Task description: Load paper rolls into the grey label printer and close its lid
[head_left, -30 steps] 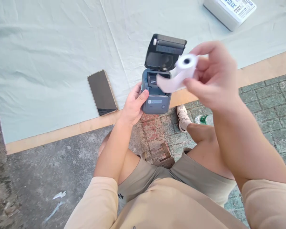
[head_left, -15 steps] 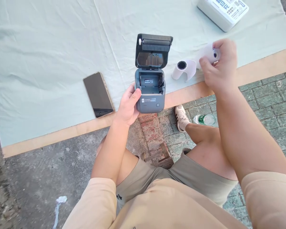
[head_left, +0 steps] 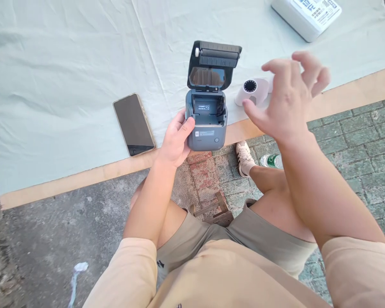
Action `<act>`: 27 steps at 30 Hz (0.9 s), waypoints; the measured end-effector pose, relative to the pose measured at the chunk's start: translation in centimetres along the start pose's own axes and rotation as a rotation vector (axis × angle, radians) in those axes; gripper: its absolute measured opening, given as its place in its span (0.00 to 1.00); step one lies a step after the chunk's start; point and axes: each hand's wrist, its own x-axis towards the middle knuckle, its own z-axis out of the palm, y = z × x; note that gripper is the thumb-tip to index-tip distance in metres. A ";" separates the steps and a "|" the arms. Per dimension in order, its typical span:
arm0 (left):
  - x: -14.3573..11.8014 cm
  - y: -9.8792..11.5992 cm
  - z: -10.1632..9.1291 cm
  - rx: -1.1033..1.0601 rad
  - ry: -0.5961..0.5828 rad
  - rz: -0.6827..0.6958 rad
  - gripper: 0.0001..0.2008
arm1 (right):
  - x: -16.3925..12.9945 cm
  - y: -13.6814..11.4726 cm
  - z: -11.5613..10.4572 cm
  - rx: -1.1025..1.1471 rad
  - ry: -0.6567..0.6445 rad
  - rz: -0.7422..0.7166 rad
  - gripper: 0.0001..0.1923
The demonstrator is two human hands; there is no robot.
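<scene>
A small grey printer [head_left: 207, 124] stands at the table's near edge with its black lid [head_left: 213, 64] flipped up and its paper bay bare. My left hand [head_left: 176, 139] grips its left side. My right hand [head_left: 288, 98] hovers to the right of the printer with fingers spread and nothing in it. Just behind that hand a white paper roll [head_left: 252, 90] lies on the cloth; a second roll behind the hand is mostly hidden.
A dark phone [head_left: 134, 124] lies face up left of the printer on the pale green cloth [head_left: 67, 64]. A white box [head_left: 306, 15] sits at the far right. Below the table edge are my knees, a shoe [head_left: 244, 158] and a plastic bottle [head_left: 271, 161].
My right hand carried a paper roll from in front of the printer to the right, set it on the cloth and let go. It now hangs open. The left hand stayed on the printer.
</scene>
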 end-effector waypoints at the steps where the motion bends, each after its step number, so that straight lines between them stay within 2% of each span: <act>1: 0.0 0.0 0.0 0.001 0.002 0.001 0.30 | 0.1 -0.8 0.0 -0.025 -0.065 0.032 0.27; 3: 0.0 0.0 0.0 0.000 0.002 -0.002 0.31 | 0.6 -1.8 0.3 -0.059 -0.149 0.104 0.28; 5: 0.0 0.0 0.0 -0.003 -0.009 -0.008 0.31 | 1.0 -2.2 0.6 -0.070 -0.176 0.131 0.28; 10: 0.0 0.0 0.0 -0.027 -0.040 -0.011 0.31 | 1.2 -2.2 1.6 -0.074 -0.118 0.107 0.22; 13: 0.0 0.1 0.2 -0.033 -0.036 -0.012 0.30 | 1.3 -2.5 1.9 -0.024 0.021 0.065 0.18; 15: -0.1 0.1 0.3 -0.033 -0.025 -0.016 0.30 | 1.3 -2.9 1.7 0.146 0.174 -0.014 0.18; 17: -0.1 0.1 0.4 -0.034 -0.008 -0.017 0.30 | 1.2 -3.8 1.0 0.389 0.239 -0.139 0.17; 19: -0.1 0.1 0.6 -0.034 0.008 -0.010 0.30 | 0.8 -4.8 0.4 0.493 0.145 -0.230 0.14; 23: -0.2 0.1 0.8 -0.021 0.030 0.014 0.31 | 0.1 -6.3 0.4 0.266 -0.138 -0.275 0.16; 27: -0.5 0.0 0.8 0.009 0.012 -0.003 0.33 | 0.2 -5.9 1.8 0.165 -0.222 -0.329 0.14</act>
